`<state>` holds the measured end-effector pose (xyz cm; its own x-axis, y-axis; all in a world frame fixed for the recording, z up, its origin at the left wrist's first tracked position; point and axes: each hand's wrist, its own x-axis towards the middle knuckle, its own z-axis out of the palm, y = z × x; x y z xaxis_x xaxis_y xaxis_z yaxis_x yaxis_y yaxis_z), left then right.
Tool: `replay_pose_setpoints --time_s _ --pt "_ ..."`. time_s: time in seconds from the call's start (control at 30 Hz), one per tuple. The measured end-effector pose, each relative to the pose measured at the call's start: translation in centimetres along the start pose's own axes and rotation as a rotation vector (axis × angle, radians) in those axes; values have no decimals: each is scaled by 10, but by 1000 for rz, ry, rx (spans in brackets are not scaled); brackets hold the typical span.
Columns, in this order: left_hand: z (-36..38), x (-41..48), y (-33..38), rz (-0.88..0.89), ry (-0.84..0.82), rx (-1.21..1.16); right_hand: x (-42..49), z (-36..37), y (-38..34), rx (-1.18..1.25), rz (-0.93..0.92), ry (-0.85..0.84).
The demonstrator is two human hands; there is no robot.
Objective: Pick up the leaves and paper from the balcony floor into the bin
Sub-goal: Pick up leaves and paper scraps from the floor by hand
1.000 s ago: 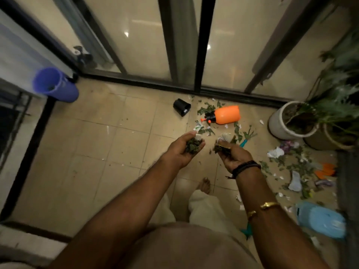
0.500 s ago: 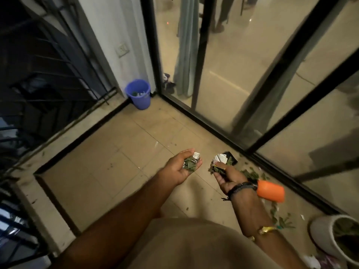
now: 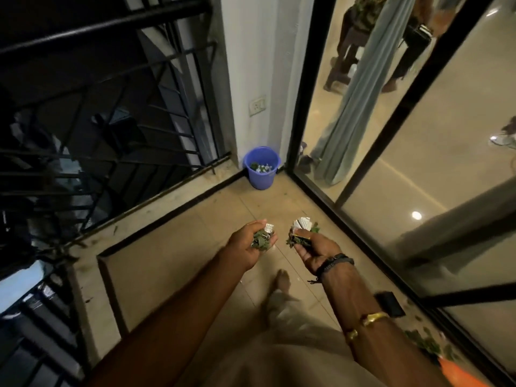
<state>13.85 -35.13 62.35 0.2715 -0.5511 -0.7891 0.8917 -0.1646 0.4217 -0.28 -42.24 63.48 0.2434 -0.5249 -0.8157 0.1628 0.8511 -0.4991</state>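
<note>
My left hand (image 3: 250, 248) cups green leaves (image 3: 261, 243) in half-curled fingers; my right hand (image 3: 314, 251) grips crumpled white paper (image 3: 301, 223). The round blue plastic bin (image 3: 261, 180) stands in the far corner, bare tan floor tiles (image 3: 178, 255) between.

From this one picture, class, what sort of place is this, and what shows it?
Most likely a home balcony at night: a black railing edges the tiled floor, glass doors look into a lit room, and a blue bin stands in the corner.

There is one blue bin (image 3: 262, 174) and one black pot (image 3: 389, 304). The left hand (image 3: 247, 247) and right hand (image 3: 314, 251) hold two handfuls of leaves (image 3: 261, 242).
</note>
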Motion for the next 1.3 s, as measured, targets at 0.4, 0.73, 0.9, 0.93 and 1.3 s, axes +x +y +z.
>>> replay_pose_setpoints --time_s 0.4,0.73,0.9,0.93,1.3 --pt "78 136 194 51 69 -41 153 190 -126 -75 -15 -71" --pt "140 269 325 -34 -27 204 284 307 -201 6 12 29" --pt "163 366 382 -188 -4 318 355 349 -223 250 14 149" --pt "168 385 389 -208 -13 359 369 355 -227 282 2 169" --pt "175 607 371 -291 20 658 564 348 -214 469 19 340"
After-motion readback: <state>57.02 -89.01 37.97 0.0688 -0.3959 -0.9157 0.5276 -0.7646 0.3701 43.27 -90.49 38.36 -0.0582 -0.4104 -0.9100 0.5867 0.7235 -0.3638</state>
